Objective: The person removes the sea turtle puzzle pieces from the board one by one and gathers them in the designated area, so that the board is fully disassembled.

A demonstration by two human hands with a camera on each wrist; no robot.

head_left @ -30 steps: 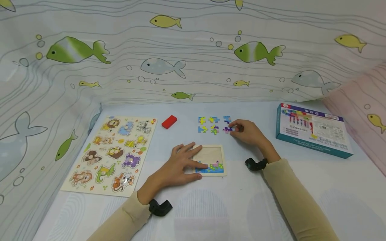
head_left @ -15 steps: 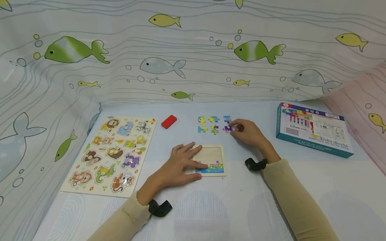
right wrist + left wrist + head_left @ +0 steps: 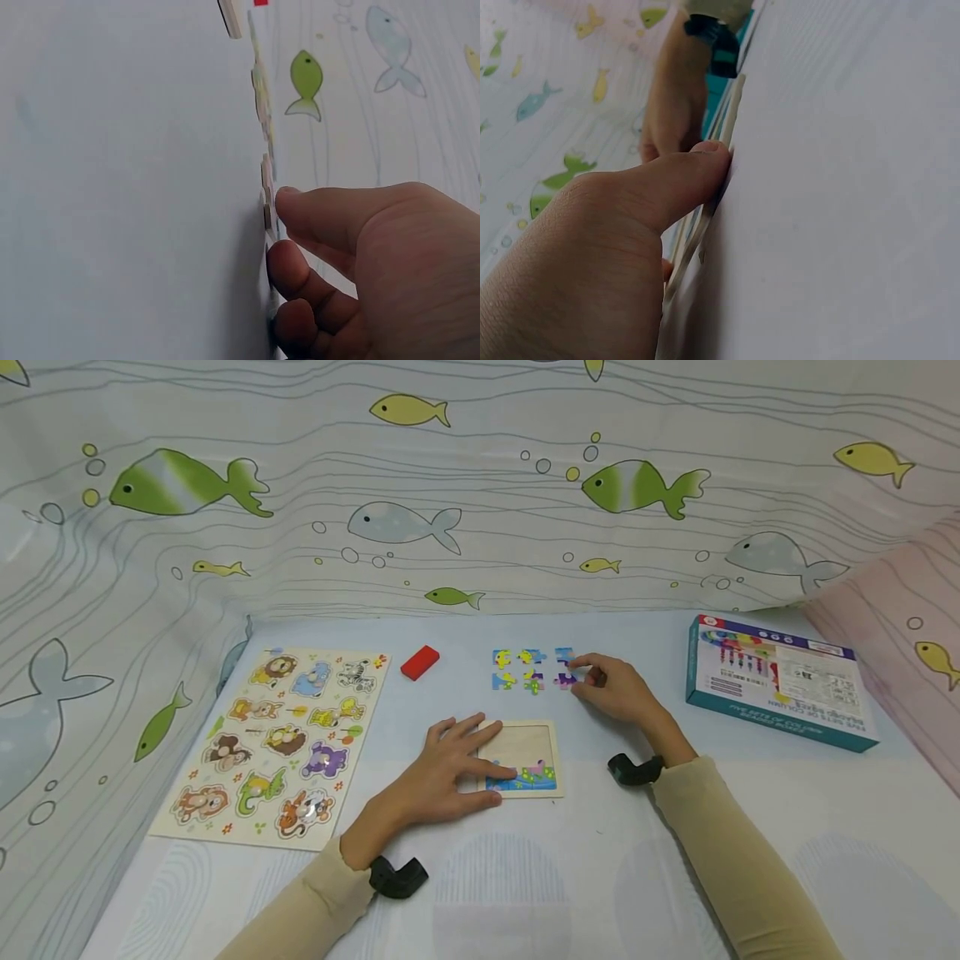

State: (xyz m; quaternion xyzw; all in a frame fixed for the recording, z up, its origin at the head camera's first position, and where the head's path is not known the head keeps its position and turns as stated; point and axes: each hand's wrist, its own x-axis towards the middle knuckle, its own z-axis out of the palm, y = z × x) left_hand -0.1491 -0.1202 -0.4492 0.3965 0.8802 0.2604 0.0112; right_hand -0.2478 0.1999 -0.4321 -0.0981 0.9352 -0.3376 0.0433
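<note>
Fingers spread, the left hand rests on the puzzle frame, likely steadying it, while the curled right hand, grip unclear, touches puzzle pieces toward the surface's far edge.

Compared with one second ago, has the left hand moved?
No: in the head view, the left hand shows no visible shift against the red block.
</note>
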